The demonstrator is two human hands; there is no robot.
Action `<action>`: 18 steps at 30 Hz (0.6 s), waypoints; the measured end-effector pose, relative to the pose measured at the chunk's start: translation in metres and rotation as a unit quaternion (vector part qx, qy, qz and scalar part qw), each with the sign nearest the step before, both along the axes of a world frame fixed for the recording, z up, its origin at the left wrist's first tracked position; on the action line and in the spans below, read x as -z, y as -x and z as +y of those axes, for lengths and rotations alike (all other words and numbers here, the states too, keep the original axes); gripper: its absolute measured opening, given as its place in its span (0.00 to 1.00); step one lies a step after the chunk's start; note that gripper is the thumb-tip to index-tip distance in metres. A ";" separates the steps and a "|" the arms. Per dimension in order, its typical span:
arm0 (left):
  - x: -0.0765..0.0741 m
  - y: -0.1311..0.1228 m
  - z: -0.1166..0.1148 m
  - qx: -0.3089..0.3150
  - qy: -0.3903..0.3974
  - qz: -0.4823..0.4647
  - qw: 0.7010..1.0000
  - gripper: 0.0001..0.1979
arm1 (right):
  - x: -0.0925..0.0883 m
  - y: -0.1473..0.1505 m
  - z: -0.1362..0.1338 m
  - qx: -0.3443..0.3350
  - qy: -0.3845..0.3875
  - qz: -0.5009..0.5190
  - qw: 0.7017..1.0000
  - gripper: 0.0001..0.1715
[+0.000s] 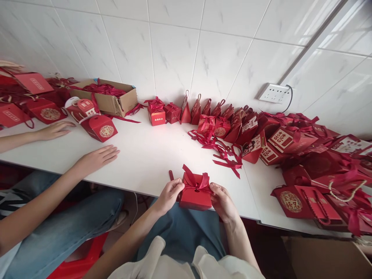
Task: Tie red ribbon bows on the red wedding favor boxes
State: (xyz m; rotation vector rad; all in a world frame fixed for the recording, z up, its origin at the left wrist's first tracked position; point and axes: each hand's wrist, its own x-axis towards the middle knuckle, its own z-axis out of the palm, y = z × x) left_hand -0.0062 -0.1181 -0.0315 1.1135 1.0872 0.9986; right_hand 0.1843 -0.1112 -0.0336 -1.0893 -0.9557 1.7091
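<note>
at the left end of the white table (145, 149), a heap of red boxes (43, 110) reaches the edge of view; in front of it lies one hand (58, 130) of a co-worker, flat on the surface, and farther right the same person's other hand (95, 161), also flat. near these stands a box with a gold roundel (100, 127), and behind it an open carton (129, 101) full of red ribbon. next, toward the wall, come two small boxes tied with bows, side by side.

at the near edge, the left hand (169, 195) has thumb and fingers closed at the left side of a red box (195, 198), by one end of its ribbon bow (197, 183). the box sits between the two hands, bow uppermost, overlapping the table's edge; whether it rests there cannot be told. the right hand (223, 200) closes likewise at the right side, thumb by the other end of the bow. whether each pinch takes ribbon alone or cardboard too is unclear.

beyond them lie loose ribbons (225, 153), with pointed boxes (196, 110) lined up behind, then a large pile of red boxes (319, 157) on the right.
</note>
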 end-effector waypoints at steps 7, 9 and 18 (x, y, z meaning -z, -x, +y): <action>-0.003 0.010 0.006 0.030 0.007 0.040 0.999 0.18 | 0.003 -0.014 0.005 0.049 -0.061 -0.083 0.993 0.24; -0.006 0.013 0.004 0.033 -0.018 0.075 0.996 0.18 | 0.002 -0.019 0.007 0.080 -0.089 -0.111 0.987 0.22; -0.007 0.022 0.013 -0.035 -0.066 0.163 0.984 0.29 | -0.004 -0.028 -0.007 0.027 -0.120 -0.139 0.983 0.22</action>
